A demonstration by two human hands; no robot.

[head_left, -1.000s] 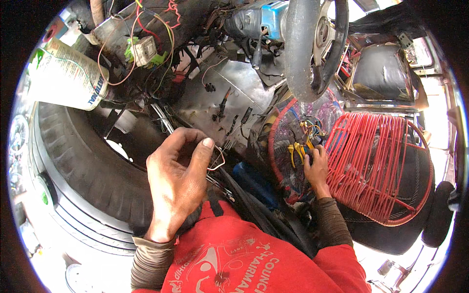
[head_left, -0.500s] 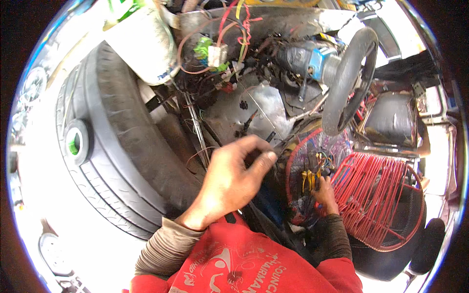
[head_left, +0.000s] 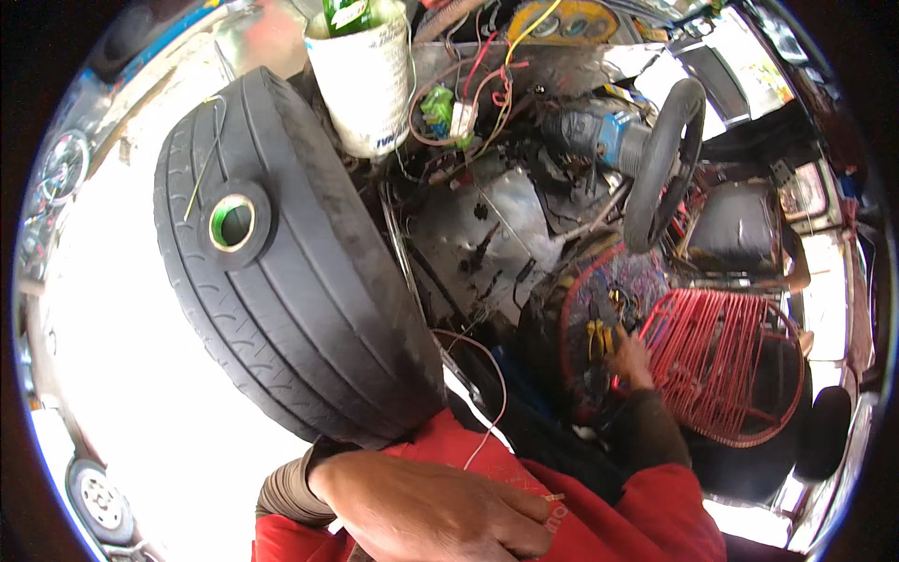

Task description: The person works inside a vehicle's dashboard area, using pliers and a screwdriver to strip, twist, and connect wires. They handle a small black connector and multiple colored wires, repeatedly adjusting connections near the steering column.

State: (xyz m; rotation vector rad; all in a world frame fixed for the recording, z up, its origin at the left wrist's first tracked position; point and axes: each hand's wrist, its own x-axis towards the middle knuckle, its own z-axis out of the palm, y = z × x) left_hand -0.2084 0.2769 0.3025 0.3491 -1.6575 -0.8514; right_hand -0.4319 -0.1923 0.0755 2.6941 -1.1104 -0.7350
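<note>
My left hand (head_left: 431, 506) is close to my red shirt, back upward and fingers curled. A thin pinkish wire (head_left: 503, 393) loops down to it, and a short tip sticks out by the fingers; the grip itself is mostly hidden. Over the round seat (head_left: 576, 300) with a patterned cover, my right hand (head_left: 630, 359) reaches among small tools, fingers apart. Pliers with yellow handles (head_left: 596, 339) lie right beside its fingers. A roll of black tape (head_left: 266, 225), green inside, rests on the tread of a big tyre (head_left: 309, 272) to my left.
A white bucket (head_left: 361, 89) with a green bottle stands beyond the tyre. Ahead, a steering wheel (head_left: 646, 201) rises over exposed wiring and a bare metal floor plate (head_left: 506, 220). A red corded chair (head_left: 721, 365) is at right. A bent wire (head_left: 208, 155) lies on the tyre.
My left hand has come down and back toward my chest, with the pinkish wire now looping up from it. My right hand stays by the pliers. The view has shifted, showing more tyre.
</note>
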